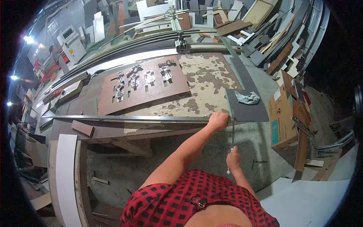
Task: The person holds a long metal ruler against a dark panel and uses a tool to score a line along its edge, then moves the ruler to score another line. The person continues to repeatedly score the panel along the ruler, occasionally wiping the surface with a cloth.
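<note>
A long, narrow metal strip [162, 118] lies along the near edge of the worktable [204, 102]. My left hand [219, 121] is closed around its right end. Just below and to the right, my right hand [233, 158] is wrapped round a thin, rod-like tool [233, 134]. This tool points away from me, and its tip is close to the strip's end. A pale bit of it shows below my fist; its exact kind is too small to make out. A brown panel [140, 92] rests on the table, with several metal hinges [150, 78] on it.
A crumpled cloth [247, 98] lies on the dark right-hand corner of the table. A cardboard box [281, 117] stands on the floor to the right. Behind the table are a rail machine [181, 44] and leaning board offcuts [261, 41]. A white board [66, 178] is at lower left.
</note>
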A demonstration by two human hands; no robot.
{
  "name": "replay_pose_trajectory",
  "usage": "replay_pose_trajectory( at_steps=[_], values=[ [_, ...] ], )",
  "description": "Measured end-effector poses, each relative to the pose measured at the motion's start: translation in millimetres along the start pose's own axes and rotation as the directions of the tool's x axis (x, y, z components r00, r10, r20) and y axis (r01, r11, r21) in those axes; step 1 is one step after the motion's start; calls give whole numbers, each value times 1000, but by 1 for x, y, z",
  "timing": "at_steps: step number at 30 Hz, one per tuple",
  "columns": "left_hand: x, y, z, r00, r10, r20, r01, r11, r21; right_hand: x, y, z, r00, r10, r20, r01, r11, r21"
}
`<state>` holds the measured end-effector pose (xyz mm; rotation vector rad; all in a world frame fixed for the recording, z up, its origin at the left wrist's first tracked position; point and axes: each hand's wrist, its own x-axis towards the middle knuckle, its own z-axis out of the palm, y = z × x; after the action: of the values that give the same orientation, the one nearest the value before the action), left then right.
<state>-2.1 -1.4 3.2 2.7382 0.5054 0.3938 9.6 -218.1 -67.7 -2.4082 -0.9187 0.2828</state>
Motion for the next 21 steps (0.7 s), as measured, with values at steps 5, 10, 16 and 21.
replay_pose_trajectory(
  at_steps=[5,10,16,21],
  values=[
    [-1,-3,6,1000,-23,4,23,999,-32,3,22,23,993,-107,-57,112,989,94],
    [-1,-4,6,996,30,-88,-38,995,-93,4,26,26,994,-66,-83,73,994,78],
    [-3,-1,5,992,-1,-125,-12,995,-102,10,21,24,994,-84,-68,92,986,135],
    [-2,2,-4,998,-13,-60,9,998,-69,20,11,14,1000,-4,-3,4,995,99]
  ],
)
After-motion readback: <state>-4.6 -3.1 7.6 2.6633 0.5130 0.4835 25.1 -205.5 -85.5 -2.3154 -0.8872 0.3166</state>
